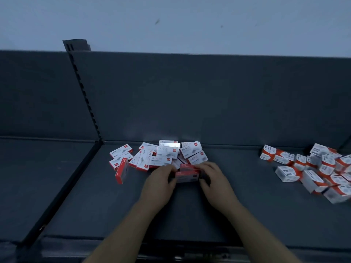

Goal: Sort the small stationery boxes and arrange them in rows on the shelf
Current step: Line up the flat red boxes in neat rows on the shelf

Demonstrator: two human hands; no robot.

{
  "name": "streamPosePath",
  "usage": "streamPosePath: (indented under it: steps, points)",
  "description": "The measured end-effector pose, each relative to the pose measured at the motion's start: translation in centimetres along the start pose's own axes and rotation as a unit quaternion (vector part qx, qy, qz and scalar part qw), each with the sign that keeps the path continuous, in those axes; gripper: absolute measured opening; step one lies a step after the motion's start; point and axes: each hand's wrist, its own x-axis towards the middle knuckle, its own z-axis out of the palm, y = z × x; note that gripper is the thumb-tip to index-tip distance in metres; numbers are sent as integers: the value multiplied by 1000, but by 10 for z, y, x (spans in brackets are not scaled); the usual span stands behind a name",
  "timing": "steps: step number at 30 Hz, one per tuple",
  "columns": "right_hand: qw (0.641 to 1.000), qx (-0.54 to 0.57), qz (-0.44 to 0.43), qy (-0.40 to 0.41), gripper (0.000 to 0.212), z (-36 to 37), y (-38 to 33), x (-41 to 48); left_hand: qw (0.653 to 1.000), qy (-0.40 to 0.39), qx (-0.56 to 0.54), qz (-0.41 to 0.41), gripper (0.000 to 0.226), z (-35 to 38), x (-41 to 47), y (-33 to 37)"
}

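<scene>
Views: one only, the head camera, so nothing is shared with another.
Position: above the near edge of the dark shelf point(247, 196), at the person's head.
Facing: forward and down, toward the shelf's back panel point(190, 95) and the pale wall point(190, 19) beyond.
Nearness: close; both forearms rise from the bottom edge to mid-frame.
Coverage: wide-angle, from the slotted upright point(83, 95) at far left to the shelf's right end.

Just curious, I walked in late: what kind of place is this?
Probably a shop or stockroom: a dark metal shelf with a slotted upright, and two heaps of boxes being sorted by hands.
</scene>
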Motion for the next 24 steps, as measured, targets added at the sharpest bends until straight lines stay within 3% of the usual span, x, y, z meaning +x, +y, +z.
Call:
streamPosePath:
  steps: [2, 5, 9, 12, 15, 18, 21, 23, 24]
  points:
    - [999, 28, 17, 13, 40, -2, 0, -4, 1000, -1, -28, -5, 8, -3, -7, -2]
    - [994, 69, 73, 31, 27, -4, 0, -8, 997, 6, -68, -45, 15, -17, -26, -9]
    - [983, 128, 118, 62, 24, -7, -4, -10, 996, -38, -40, -73, 24, -29, -40, -14]
    - [980, 133, 131, 72, 30, -9, -5, -13, 988, -123, -54, -69, 37, -32, -37, -7]
    - [983, 120, 138, 37, 36, -14, 0, -12, 978, -187, -72, -57, 68, -38, -27, -5]
    - [990, 62, 126, -9, 32, -17, 8, -9, 976, -216, -7, -23, 84, -39, -14, -11]
    - [989, 64, 129, -23, 21, -21, 9, -7, 971, -234, 32, 25, 53, -34, -2, -12]
    - [984, 100, 147, -30, 14, -29, 9, -8, 980, -197, 21, 21, 24, -31, 3, -9]
    - [979, 121, 162, -36, 11, -34, 10, -9, 984, -176, 10, 6, 19, -30, 3, -9]
